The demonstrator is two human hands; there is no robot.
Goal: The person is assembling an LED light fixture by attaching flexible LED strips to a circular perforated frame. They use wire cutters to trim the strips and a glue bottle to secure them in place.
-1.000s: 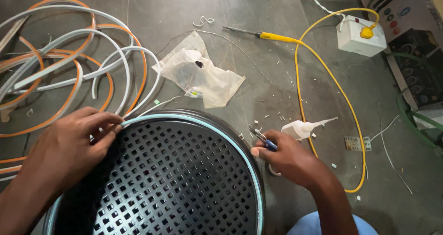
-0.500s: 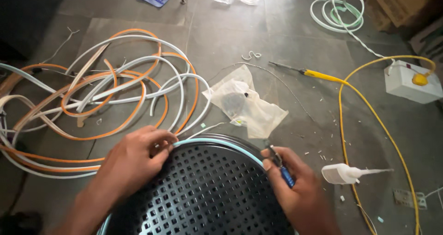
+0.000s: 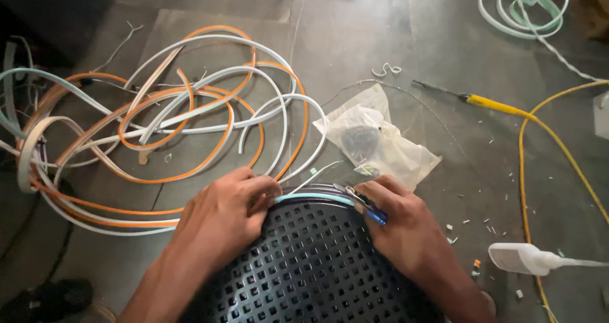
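- Black perforated round panel (image 3: 317, 266), nearest the camera, a pale teal strip (image 3: 314, 198) running along its upper rim.
- Left hand (image 3: 222, 218): fingers curled, pressing the strip at the rim.
- Right hand (image 3: 406, 225): closed around a small blue-handled tool (image 3: 371, 212), its tip at the strip.
- Floor (image 3: 380, 50), right: white squeeze bottle (image 3: 526, 258); yellow cable (image 3: 558, 152).
- Beyond the rim: clear plastic bag (image 3: 380, 142).
- Left: tangle of orange and white strips (image 3: 190, 114).
- Farther: yellow-handled screwdriver (image 3: 488, 102).

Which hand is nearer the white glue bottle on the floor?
Right. The right hand is just left of the bottle; the left hand is farther away, across the black perforated panel.
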